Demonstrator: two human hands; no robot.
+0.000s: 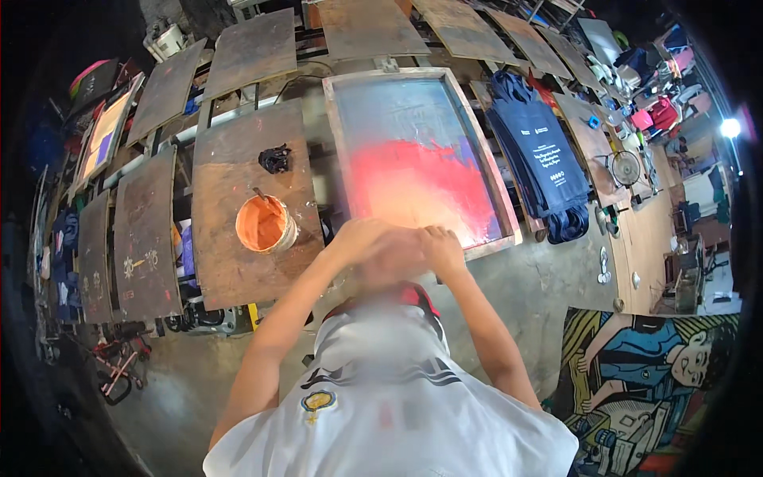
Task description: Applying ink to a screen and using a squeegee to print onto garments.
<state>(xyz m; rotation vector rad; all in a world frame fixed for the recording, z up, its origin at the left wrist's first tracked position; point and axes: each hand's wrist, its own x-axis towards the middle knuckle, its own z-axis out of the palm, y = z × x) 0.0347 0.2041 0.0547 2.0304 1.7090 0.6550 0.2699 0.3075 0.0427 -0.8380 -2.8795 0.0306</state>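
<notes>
My left hand [359, 241] and my right hand [443, 249] are side by side at the near end of a wooden-framed printing screen [332, 119]. The fingers of both are curled. Between them lies a blurred reddish-brown patch, and what they grip there cannot be made out. Red-pink ink [405, 179] covers the near half of the mesh, turning pale orange close to my hands. On the board to the left stands a tub of orange ink [266, 225] with a stick-like handle in it. A crumpled black rag [275, 158] lies beyond the tub.
Several brown boards [147, 230] sit on racks to the left and across the back. Stacked navy tote bags [543, 151] lie right of the screen. Farther right is a small round fan [623, 168]. A painted panel [636, 389] stands at the lower right.
</notes>
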